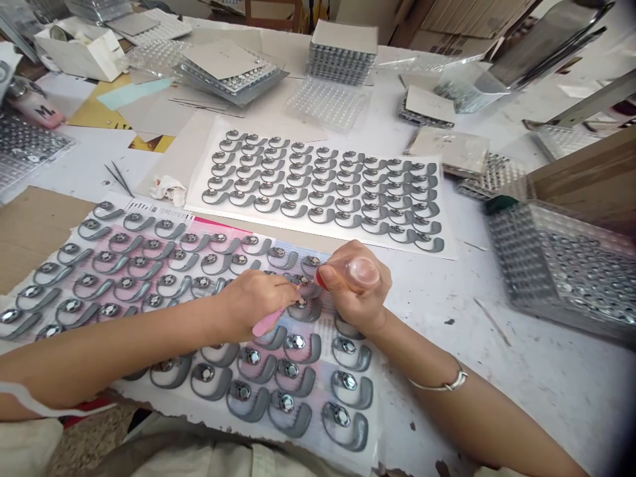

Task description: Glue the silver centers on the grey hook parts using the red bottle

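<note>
My left hand (258, 298) is closed around a slim tool with a flat pink handle (268, 322), its tip hidden by the fingers near one of the pieces. Wrapped around a small translucent squeeze bottle (362, 270) with a reddish end, my right hand (355, 301) is just to the right of the left one. Both hands are over rows of grey curved bands (361, 434), each with a round faceted stone (287, 402) in a dark setting. These rows lie on a printed paper sheet (318, 434), and my forearms cover some of them.
Beyond lies a white sheet (442, 257) with more grey pieces in rows. Dark tweezers (118, 177) and a crumpled white tissue (169, 190) lie at left. Clear trays of stones (581, 271) stand at right, stacked trays (342, 56) at the back, a bottle (34, 103) far left.
</note>
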The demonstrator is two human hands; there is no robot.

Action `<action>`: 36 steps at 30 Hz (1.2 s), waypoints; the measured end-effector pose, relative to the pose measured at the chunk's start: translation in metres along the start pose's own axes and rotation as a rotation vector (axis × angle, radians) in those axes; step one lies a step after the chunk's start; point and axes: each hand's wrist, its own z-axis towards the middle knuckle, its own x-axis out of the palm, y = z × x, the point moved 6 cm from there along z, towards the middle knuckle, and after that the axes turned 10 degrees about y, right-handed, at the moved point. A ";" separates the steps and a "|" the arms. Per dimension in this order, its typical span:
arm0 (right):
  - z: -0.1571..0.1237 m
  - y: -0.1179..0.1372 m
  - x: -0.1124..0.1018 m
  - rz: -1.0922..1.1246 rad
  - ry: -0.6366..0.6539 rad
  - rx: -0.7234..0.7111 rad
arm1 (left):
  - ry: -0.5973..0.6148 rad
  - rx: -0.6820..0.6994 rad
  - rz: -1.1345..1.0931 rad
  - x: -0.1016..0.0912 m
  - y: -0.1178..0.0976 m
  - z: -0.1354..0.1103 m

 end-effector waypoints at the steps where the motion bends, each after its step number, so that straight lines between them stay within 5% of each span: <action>1: 0.000 0.000 0.000 0.002 0.002 -0.001 | -0.018 0.001 -0.021 -0.001 0.001 0.000; 14: -0.002 -0.002 0.001 0.080 -0.016 -0.003 | -0.002 -0.092 -0.393 -0.019 0.014 0.010; 36: -0.008 -0.008 0.005 0.157 -0.016 0.057 | 0.078 -0.370 -0.625 -0.011 0.038 0.011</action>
